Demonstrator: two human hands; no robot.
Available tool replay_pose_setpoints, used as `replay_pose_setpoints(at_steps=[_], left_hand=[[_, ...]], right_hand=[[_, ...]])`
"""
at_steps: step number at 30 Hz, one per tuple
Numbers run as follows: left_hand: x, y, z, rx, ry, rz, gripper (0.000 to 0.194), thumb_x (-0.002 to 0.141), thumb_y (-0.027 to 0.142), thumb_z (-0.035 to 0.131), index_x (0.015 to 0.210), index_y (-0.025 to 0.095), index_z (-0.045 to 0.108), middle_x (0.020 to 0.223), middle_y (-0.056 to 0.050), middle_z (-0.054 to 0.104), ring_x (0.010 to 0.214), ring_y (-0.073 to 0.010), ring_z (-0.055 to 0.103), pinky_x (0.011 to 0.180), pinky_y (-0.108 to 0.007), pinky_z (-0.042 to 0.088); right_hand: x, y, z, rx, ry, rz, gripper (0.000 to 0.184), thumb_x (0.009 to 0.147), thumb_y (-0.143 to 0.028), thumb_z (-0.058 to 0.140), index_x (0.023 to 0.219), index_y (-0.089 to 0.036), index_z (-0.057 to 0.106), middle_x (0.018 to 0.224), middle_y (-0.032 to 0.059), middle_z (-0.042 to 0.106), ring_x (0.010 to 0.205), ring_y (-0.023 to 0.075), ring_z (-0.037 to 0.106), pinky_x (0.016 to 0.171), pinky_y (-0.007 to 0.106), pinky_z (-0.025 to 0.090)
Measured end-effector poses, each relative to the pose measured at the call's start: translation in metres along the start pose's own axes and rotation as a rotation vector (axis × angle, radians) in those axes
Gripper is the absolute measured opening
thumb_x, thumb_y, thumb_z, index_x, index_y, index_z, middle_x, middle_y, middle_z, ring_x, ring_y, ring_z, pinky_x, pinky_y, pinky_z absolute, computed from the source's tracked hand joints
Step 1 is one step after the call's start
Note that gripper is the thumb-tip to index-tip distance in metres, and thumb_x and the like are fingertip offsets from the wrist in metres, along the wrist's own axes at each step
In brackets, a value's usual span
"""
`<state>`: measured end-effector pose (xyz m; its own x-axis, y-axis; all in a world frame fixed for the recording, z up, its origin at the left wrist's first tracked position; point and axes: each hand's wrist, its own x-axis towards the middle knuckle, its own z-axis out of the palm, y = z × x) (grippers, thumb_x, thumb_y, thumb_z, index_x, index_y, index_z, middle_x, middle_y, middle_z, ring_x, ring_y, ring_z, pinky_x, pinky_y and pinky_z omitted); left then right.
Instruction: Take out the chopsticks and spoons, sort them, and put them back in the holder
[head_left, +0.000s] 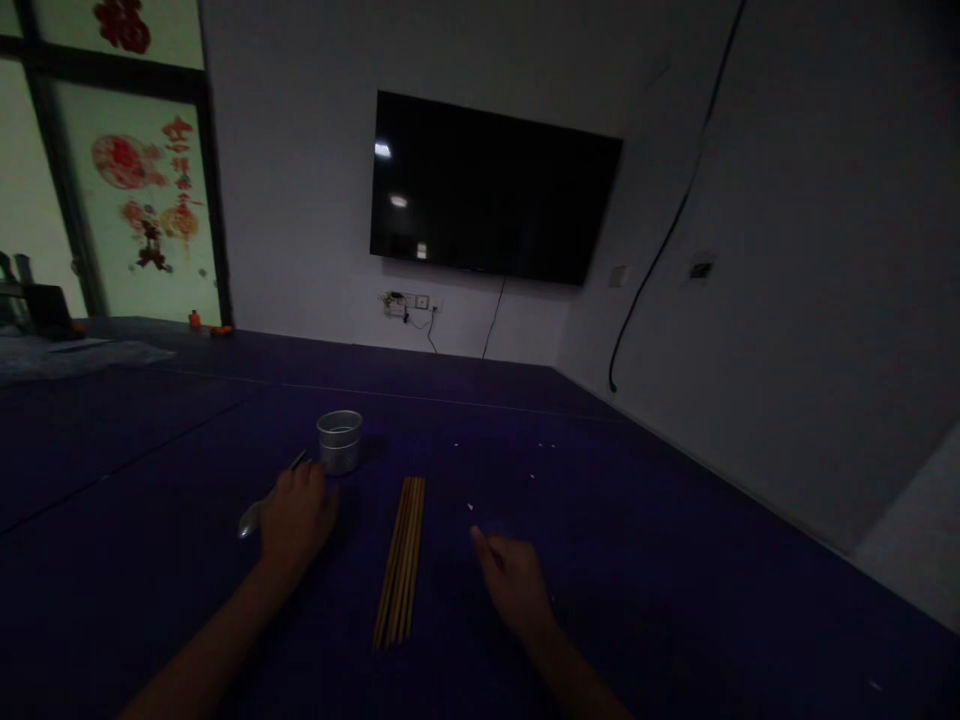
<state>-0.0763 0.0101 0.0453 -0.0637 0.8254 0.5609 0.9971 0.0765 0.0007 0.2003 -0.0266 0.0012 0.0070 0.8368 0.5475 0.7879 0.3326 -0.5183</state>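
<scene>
My left hand (pixel 298 515) rests with curled fingers over the middle of a metal spoon (pixel 251 520). The spoon's bowl shows left of the hand and the handle tip pokes out beyond the knuckles. Just past that hand stands an upright silver metal cup (pixel 340 445). A bundle of wooden chopsticks (pixel 401 560) lies lengthwise between my two hands, touched by neither. My right hand (pixel 517 590) is closed to the right of the chopsticks, thumb side forward. Its palm is hidden, so whether it holds anything does not show. Close to its tip lies a tiny white scrap (pixel 470 506).
Several white specks dot the dark blue tabletop (pixel 630 560). A crumpled clear plastic sheet (pixel 82 355) lies at the far left, near small orange objects (pixel 195 320). A television (pixel 495 190) hangs on the wall, and a black cable (pixel 660 250) dangles at the right.
</scene>
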Motion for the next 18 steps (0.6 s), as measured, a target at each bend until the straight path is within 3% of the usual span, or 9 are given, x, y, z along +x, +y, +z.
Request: replay_pose_setpoints(at_steps=[4,9,18], left_hand=[[0.004,-0.027,0.001,0.078,-0.135,-0.1,0.046,0.087,0.037,0.034,0.11,0.006,0.06,0.106,-0.019,0.063,0.1,-0.0329,0.054,0.072,-0.037,0.045],[0.009,-0.032,0.002,0.045,-0.265,-0.065,0.045,0.086,0.039,0.035,0.101,0.01,0.065,0.1,-0.017,0.067,0.098,-0.0324,0.055,0.072,-0.038,0.045],[0.015,-0.036,0.011,-0.023,-0.238,-0.078,0.034,0.08,0.03,0.04,0.082,0.011,0.068,0.092,-0.018,0.069,0.094,-0.034,0.057,0.069,-0.038,0.045]], right_hand=[[-0.002,-0.01,-0.002,-0.06,-0.015,-0.065,0.061,0.093,-0.056,0.026,0.046,-0.019,0.04,0.043,-0.0029,0.04,0.04,0.0088,0.034,0.046,0.026,0.017],[-0.003,-0.015,0.002,-0.104,-0.026,-0.125,0.06,0.093,-0.053,0.029,0.045,-0.019,0.04,0.041,-0.0041,0.037,0.038,0.0079,0.031,0.046,0.026,0.015],[-0.003,-0.016,0.007,-0.026,-0.006,-0.15,0.054,0.091,-0.048,0.04,0.045,-0.02,0.038,0.041,-0.0044,0.036,0.038,0.0081,0.031,0.046,0.027,0.013]])
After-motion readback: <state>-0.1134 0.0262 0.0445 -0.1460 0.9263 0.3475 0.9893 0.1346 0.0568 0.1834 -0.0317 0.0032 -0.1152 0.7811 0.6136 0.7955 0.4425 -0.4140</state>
